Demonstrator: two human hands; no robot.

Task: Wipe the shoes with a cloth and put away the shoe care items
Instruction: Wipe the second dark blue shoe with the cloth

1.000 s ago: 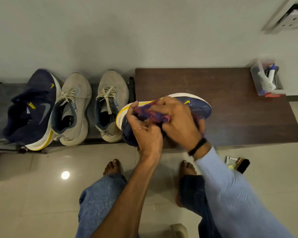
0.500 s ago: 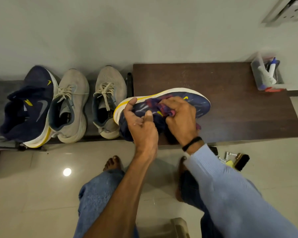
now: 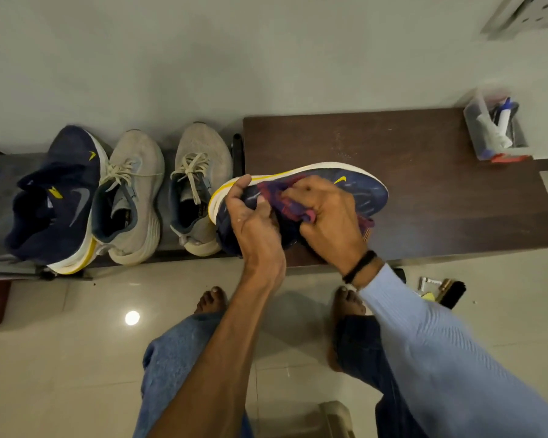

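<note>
Bench [image 3: 424,147]: carries the navy shoe [image 3: 366,194], tipped on its side at the near left edge.
Left hand [image 3: 253,222]: grips the heel, thumb on the sole.
Right hand [image 3: 326,216]: bunches the cloth [image 3: 282,200] against the upper, now nearer the toe than a second ago.
Meaning: wiping is likely mid-stroke; the brush [image 3: 453,292] is not yet stowed.

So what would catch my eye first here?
The two hands at the centre: the left hand grips the heel of a navy shoe at the dark bench, while the right hand presses a purple cloth against it. Three more shoes sit in a row on the rack at the left.
</note>
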